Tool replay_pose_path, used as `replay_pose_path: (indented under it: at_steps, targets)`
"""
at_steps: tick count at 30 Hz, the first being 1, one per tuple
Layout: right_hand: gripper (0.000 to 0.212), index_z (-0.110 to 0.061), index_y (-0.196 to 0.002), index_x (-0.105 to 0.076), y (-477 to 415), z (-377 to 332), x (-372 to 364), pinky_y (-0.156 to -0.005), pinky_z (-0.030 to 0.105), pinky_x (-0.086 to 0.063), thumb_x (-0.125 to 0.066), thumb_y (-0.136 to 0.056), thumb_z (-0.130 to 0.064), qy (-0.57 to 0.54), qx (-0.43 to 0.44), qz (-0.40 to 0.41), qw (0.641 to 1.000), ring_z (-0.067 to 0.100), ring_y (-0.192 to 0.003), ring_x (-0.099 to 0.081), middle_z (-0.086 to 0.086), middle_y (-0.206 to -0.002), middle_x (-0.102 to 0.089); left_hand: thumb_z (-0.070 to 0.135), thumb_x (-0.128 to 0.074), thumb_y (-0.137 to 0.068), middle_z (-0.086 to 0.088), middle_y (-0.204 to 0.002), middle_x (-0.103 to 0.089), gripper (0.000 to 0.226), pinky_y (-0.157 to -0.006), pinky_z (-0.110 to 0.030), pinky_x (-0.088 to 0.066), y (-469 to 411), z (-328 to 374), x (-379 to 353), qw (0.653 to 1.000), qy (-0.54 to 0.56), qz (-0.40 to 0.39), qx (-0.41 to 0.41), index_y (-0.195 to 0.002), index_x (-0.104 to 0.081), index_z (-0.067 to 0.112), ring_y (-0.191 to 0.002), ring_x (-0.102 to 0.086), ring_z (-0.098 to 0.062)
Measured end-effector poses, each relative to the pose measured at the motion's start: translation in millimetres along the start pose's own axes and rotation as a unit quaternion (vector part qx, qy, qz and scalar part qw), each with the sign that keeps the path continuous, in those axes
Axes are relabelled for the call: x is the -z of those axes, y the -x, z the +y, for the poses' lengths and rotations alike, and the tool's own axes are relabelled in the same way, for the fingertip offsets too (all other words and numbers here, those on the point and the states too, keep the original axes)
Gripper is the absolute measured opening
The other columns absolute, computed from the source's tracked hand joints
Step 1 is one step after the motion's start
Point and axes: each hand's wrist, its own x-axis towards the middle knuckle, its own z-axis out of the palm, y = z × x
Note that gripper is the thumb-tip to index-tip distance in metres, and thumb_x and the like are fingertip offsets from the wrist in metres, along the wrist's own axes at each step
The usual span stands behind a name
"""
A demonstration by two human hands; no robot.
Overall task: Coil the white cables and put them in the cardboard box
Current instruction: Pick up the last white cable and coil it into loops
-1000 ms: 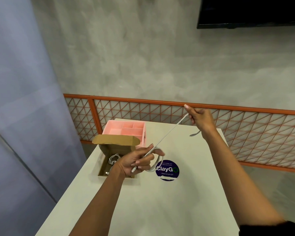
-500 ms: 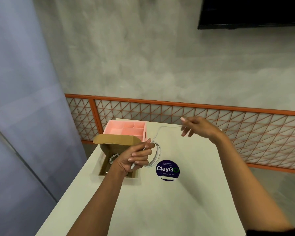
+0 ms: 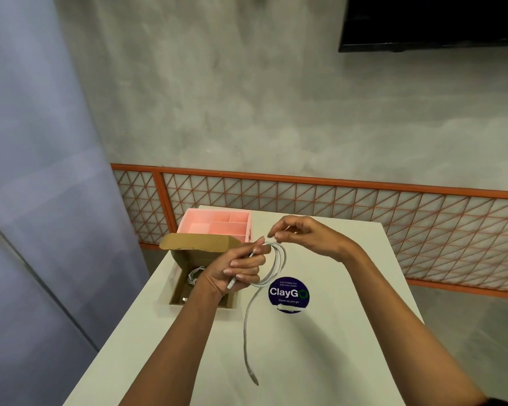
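My left hand (image 3: 239, 266) grips a partly coiled white cable (image 3: 277, 265), with one plug end poking out below its fingers. The coil's loops hang to the right of that hand. My right hand (image 3: 302, 232) pinches the cable at the top of the coil, just above and right of the left hand. The cable's free tail (image 3: 245, 332) trails down over the white table (image 3: 335, 347) and ends in a plug near the front. The open cardboard box (image 3: 188, 253) stands left of my hands, with another coiled white cable (image 3: 194, 273) inside.
A pink compartment tray (image 3: 217, 225) stands behind the box at the table's far edge. A round dark "ClayGo" sticker (image 3: 288, 293) lies on the table right of the coil. An orange lattice railing (image 3: 364, 200) runs behind the table; a grey partition is at left.
My right hand came down and left from a stretched-out pull to meet the left hand, laying another loop on the coil. The cable's free end now trails over the table front.
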Motion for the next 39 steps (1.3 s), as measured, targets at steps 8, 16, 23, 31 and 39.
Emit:
replay_pose_path:
  at_steps: [8, 16, 23, 31, 39]
  targets:
    - [0.025, -0.003, -0.097, -0.060, 6.7, -4.2, 1.9, -0.079, 0.031, -0.054, -0.053, -0.095, -0.027, -0.039, -0.033, -0.049, 0.998, 0.016, -0.076, -0.063, 0.007, -0.081, -0.064, 0.021, -0.034, -0.103, 0.001, -0.045, -0.041, 0.028, -0.044, -0.017, -0.042, -0.9, 2.7, -2.4, 1.000, -0.018, 0.005, -0.017, -0.086, -0.050, 0.005, -0.030, -0.032, -0.006]
    - [0.020, -0.011, -0.085, -0.055, 2.4, -19.5, -3.7, -0.069, 0.021, -0.050, -0.050, -0.097, -0.026, -0.067, 0.008, 0.037, 0.997, -0.003, -0.072, -0.052, -0.007, -0.079, -0.052, 0.022, -0.034, -0.102, 0.007, -0.047, -0.043, 0.027, -0.073, -0.024, -0.052, -9.5, -12.0, -4.3, 0.995, -0.095, 0.004, -0.031, -0.084, -0.051, 0.010, -0.034, -0.035, -0.004]
    - [0.034, -0.010, -0.098, -0.061, 10.5, -7.8, -5.3, -0.048, 0.022, -0.020, -0.049, -0.093, -0.041, -0.101, -0.042, 0.009, 0.994, 0.009, -0.051, -0.020, -0.007, -0.057, -0.033, 0.026, -0.036, -0.103, 0.005, -0.044, -0.033, 0.033, -0.055, -0.020, -0.039, -8.1, -4.2, -7.9, 0.997, 0.025, -0.035, -0.059, -0.080, -0.049, 0.006, -0.032, -0.021, -0.003]
    - [0.031, -0.013, -0.083, -0.053, 11.2, 3.0, -15.0, -0.050, 0.021, -0.021, -0.035, -0.102, -0.030, -0.206, -0.046, -0.048, 0.976, 0.007, -0.048, -0.029, -0.005, -0.070, -0.056, 0.032, -0.060, -0.090, 0.004, -0.058, -0.035, 0.029, -0.072, -0.025, -0.052, -3.6, 9.9, 0.1, 0.979, -0.092, 0.144, -0.114, -0.070, -0.051, 0.012, -0.047, -0.040, -0.006]
    - [0.033, -0.014, -0.071, -0.047, -3.8, 3.9, -29.8, -0.043, 0.016, -0.022, -0.047, -0.098, -0.033, -0.283, -0.061, 0.091, 0.953, 0.009, -0.047, -0.021, 0.007, -0.065, -0.035, 0.034, -0.031, -0.102, 0.003, -0.055, -0.032, 0.040, -0.050, -0.018, -0.037, -28.2, 0.6, -10.5, 0.874, -0.170, 0.373, -0.259, -0.083, -0.053, 0.006, -0.049, -0.034, -0.006]
